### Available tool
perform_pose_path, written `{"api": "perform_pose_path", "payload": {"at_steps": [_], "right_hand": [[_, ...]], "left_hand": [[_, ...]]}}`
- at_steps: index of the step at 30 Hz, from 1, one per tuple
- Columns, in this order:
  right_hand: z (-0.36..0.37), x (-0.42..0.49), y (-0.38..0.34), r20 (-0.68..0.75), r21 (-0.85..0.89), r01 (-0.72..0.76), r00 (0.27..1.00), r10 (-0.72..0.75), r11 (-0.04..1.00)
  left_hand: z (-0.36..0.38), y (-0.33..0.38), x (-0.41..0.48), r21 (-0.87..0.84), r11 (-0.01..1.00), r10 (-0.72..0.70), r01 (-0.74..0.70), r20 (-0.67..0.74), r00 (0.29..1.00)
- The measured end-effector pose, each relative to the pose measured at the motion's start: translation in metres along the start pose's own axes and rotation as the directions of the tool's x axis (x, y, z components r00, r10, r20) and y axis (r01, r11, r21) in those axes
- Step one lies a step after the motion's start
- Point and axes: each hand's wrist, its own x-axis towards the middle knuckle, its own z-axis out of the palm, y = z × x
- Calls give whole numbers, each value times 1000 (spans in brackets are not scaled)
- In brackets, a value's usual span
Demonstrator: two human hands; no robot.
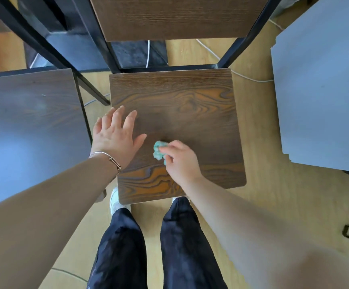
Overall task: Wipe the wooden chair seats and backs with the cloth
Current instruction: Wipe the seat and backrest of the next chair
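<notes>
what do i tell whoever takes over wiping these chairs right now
Left hand: open, fingers spread, at the left edge of the chair seat; whether it presses down cannot be told.
Right hand: grips the bunched teal cloth, which it holds against the near-middle of that seat.
Done: the seat wipe is under way; no wipe marks show, so how much is covered is unclear.
Left: probably the rest of this seat, then its chair back, then the second chair seat to the left.
</notes>
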Motion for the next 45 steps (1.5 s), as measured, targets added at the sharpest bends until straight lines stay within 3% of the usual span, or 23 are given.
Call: {"api": "perform_pose_path", "payload": {"at_steps": [5,9,12,14,16,20,24,31,38,45], "right_hand": [[43,-62,-22,140,2,169,976,-167,986],[40,-67,-26,193,31,130,972,-133,991],[3,-42,-8,14,107,-7,1000,6,994],[-34,-19,22,-157,105,-64,984,80,992],[-75,4,59,-236,56,-140,960,150,989],[-121,24,122,-236,-39,-240,946,225,970],[-113,11,138,-163,-5,-270,950,266,963],[-54,-32,83,-302,25,-255,920,250,967],[43,-76,-5,-281,54,-159,945,168,986],[115,-116,-73,-157,50,-80,984,87,996]], "left_hand": [[12,-26,-22,6,1000,3,-3,20,1000],[20,-26,-35,3,1000,7,-8,16,1000],[25,-17,-38,9,1000,-9,9,28,1000],[27,-5,-36,-1,1000,-8,8,25,1000],[28,9,-32,-24,1000,-8,8,11,1000],[24,32,-23,-41,999,-5,4,-21,1000],[18,39,-21,-17,997,72,-73,-46,996],[24,-3,-41,19,989,145,-144,-25,989],[28,-53,-82,56,981,190,-188,-21,982],[27,-73,-109,53,966,253,-252,-17,967]]}}
